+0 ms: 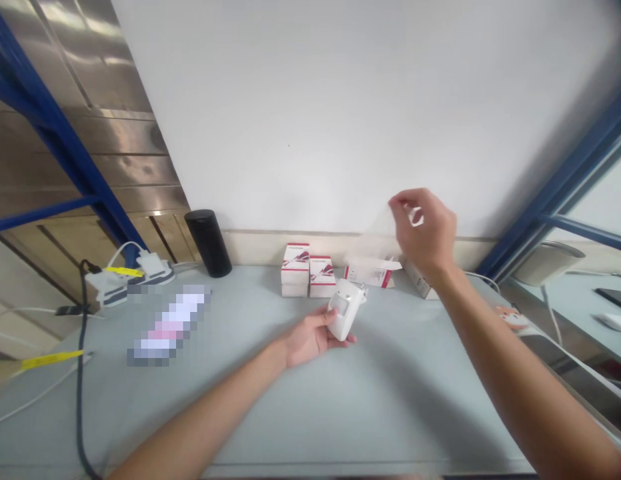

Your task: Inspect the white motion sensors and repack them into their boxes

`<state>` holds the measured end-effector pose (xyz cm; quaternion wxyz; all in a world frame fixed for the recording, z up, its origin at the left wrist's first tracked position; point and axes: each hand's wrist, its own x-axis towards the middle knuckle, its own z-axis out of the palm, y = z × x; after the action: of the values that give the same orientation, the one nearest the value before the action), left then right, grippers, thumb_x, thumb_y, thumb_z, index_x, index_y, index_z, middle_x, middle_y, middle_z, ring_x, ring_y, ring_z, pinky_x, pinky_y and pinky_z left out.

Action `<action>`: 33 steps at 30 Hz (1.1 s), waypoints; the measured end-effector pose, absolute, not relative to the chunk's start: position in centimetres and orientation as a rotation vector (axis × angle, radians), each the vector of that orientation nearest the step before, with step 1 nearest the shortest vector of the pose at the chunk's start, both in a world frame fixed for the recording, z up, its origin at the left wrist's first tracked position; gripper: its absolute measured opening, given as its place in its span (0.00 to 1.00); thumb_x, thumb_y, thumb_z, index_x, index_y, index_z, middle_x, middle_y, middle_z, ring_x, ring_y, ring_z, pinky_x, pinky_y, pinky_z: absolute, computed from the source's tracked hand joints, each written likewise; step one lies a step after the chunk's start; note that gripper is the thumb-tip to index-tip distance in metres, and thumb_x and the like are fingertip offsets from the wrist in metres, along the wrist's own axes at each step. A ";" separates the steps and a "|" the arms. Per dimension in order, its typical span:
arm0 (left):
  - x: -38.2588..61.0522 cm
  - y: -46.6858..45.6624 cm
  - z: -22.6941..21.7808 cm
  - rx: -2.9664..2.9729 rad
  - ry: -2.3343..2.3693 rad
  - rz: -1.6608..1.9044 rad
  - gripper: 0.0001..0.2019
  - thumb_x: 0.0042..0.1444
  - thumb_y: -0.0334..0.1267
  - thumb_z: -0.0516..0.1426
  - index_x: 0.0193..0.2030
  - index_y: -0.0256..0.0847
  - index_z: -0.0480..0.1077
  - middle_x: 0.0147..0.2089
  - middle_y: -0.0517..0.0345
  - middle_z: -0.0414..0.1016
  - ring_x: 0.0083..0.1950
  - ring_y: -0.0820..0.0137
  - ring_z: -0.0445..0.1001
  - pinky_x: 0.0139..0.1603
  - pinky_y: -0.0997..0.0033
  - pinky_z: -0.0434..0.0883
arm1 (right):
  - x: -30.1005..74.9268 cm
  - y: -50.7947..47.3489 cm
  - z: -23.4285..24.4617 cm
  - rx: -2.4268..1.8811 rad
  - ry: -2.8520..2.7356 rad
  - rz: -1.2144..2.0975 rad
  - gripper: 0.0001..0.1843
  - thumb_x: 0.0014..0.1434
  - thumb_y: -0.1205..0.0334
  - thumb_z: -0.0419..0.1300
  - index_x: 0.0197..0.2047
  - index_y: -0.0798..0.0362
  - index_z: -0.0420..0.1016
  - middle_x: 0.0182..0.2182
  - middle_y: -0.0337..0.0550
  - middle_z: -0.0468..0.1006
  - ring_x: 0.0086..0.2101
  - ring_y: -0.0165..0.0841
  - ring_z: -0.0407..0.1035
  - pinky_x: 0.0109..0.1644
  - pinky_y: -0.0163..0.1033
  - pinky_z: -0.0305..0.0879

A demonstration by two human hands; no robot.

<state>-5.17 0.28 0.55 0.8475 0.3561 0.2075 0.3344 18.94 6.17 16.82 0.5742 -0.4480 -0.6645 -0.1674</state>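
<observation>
Held in my left hand point(313, 337) is a white motion sensor point(344, 310), tilted above the table, with a small bracket at its upper right. The thumb lies on its front and the fingers go round behind. My right hand point(425, 227) is raised higher and to the right, thumb and fingers pinched together. From the pinch hangs a faint, see-through plastic film point(373, 239), blurred against the white board. Behind the sensor lies an opened white-and-red box point(370, 273) with its flap out. Red-and-white boxes point(295, 270) stand beside it, some stacked.
A black cylinder point(209, 243) stands at the back left of the table point(250, 413). White power strips point(110, 287) and a black cable point(80, 387) are on the left, near a pixelated object point(170, 327). Another box point(419, 279) sits behind my right wrist. Blue frame posts rise on both sides.
</observation>
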 end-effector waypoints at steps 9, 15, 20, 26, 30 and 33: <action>-5.4 -0.3 1.6 0.780 0.506 0.660 0.25 0.61 0.44 0.67 0.60 0.41 0.65 0.47 0.49 0.78 0.46 0.52 0.86 0.53 0.55 0.76 | 23.7 14.1 7.6 -1.821 -1.368 0.147 0.07 0.55 0.61 0.62 0.38 0.51 0.77 0.33 0.49 0.82 0.33 0.44 0.74 0.42 0.47 0.68; -5.2 -0.3 1.9 0.753 0.540 0.654 0.27 0.59 0.45 0.68 0.60 0.40 0.64 0.44 0.51 0.77 0.45 0.54 0.86 0.55 0.55 0.76 | 23.8 13.8 6.8 -1.743 -1.308 0.002 0.18 0.67 0.56 0.51 0.53 0.54 0.74 0.48 0.58 0.80 0.46 0.45 0.74 0.50 0.48 0.70; -5.1 -0.3 2.1 0.767 0.539 0.648 0.27 0.60 0.45 0.68 0.61 0.40 0.65 0.45 0.50 0.77 0.44 0.55 0.85 0.54 0.55 0.76 | 23.0 10.8 5.5 -1.513 -1.856 -0.225 0.17 0.71 0.55 0.49 0.55 0.49 0.73 0.55 0.54 0.77 0.54 0.47 0.72 0.59 0.50 0.66; -5.2 -0.4 2.2 0.780 0.542 0.630 0.28 0.59 0.44 0.68 0.61 0.41 0.64 0.48 0.51 0.75 0.45 0.56 0.85 0.55 0.54 0.76 | 22.8 10.4 2.7 -1.538 -2.232 -0.205 0.23 0.73 0.48 0.49 0.63 0.50 0.69 0.59 0.53 0.77 0.55 0.51 0.73 0.62 0.56 0.62; -5.3 -0.5 2.3 0.796 0.535 0.610 0.26 0.60 0.44 0.68 0.60 0.41 0.65 0.47 0.51 0.75 0.45 0.56 0.85 0.54 0.55 0.76 | 22.8 11.4 2.6 -1.555 -2.273 -0.181 0.26 0.73 0.45 0.48 0.65 0.49 0.69 0.57 0.52 0.79 0.53 0.50 0.74 0.63 0.56 0.61; -5.3 -0.5 2.3 0.797 0.529 0.607 0.26 0.59 0.44 0.68 0.59 0.41 0.65 0.46 0.52 0.75 0.44 0.57 0.85 0.54 0.55 0.76 | 22.7 11.7 2.9 -1.565 -2.291 -0.171 0.27 0.74 0.44 0.45 0.65 0.49 0.70 0.55 0.52 0.79 0.53 0.48 0.74 0.63 0.55 0.60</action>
<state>-5.29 -0.50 2.33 0.8437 0.3777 0.2505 0.2877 22.69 11.70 2.88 0.1798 -0.5538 -0.8108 -0.0606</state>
